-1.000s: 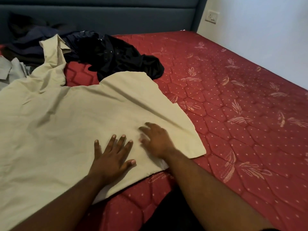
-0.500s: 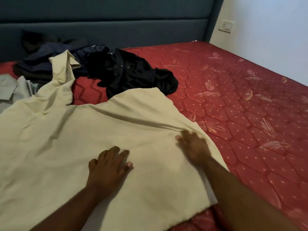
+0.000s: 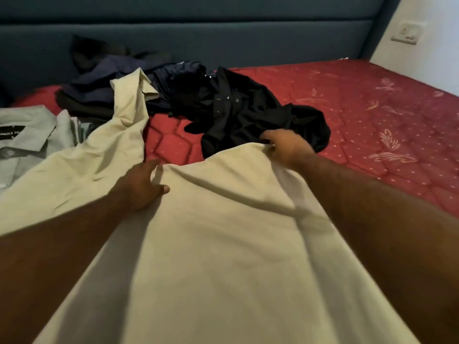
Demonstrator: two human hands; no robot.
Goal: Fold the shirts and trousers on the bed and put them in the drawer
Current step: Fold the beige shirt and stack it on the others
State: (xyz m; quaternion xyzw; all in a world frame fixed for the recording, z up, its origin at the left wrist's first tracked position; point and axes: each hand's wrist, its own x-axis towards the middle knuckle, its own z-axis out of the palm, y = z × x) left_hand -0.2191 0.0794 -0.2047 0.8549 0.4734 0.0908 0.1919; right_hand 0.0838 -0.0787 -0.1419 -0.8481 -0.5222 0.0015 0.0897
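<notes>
Both hands sit on the beige shirt [image 3: 223, 244] spread on the bed [image 3: 372, 120]: the right hand [image 3: 285, 147] pinches its far edge, the left hand [image 3: 141, 184] presses flat beside a crease. From that right-hand grip, the shirt's length runs back toward the person.

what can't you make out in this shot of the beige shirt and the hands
Head view:
- Beige shirt: hem and left side cut off by the frame edges.
- Left hand: fingertips hidden in a fold.
- Right hand: motion-blurred, grip on the shirt edge unclear.
- Grey shirt: label too small to read.
- Drawer: out of view.
</notes>
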